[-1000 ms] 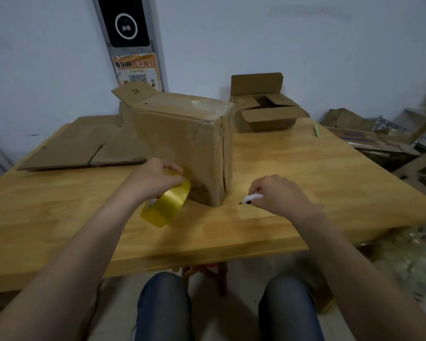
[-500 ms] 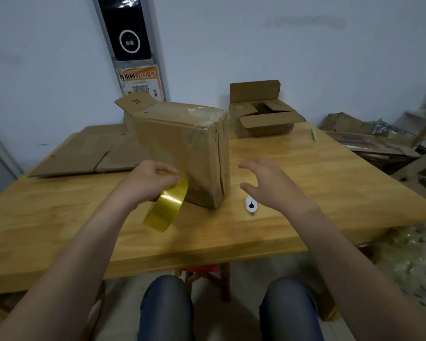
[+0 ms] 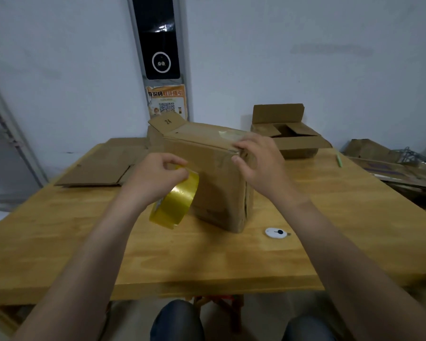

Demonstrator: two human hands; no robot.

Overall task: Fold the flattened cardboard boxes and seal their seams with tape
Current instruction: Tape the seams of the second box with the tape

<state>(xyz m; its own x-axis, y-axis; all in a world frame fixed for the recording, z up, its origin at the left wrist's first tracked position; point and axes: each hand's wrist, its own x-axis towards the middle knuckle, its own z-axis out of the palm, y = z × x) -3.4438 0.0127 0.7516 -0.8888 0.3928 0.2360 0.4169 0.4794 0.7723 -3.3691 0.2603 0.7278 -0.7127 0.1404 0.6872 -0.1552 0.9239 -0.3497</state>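
Observation:
A folded brown cardboard box [image 3: 214,183] stands on the wooden table [image 3: 231,262], with old clear tape on its top and one flap raised at the back left. My left hand [image 3: 155,177] grips a roll of yellow tape [image 3: 176,203] against the box's near side. My right hand [image 3: 258,159] grasps the box's top right corner, fingers over the top and thumb on the near face. A small white cutter [image 3: 276,233] lies on the table to the right of the box.
Flattened cardboard [image 3: 101,168] lies at the back left of the table. An open smaller box [image 3: 290,134] sits at the back right, with a green pen [image 3: 339,160] beside it. More cardboard [image 3: 389,163] is piled off the table's right side.
My right hand put the white cutter down on the table and rose to the box's top right corner. My left hand lifted the tape roll a little along the box's side.

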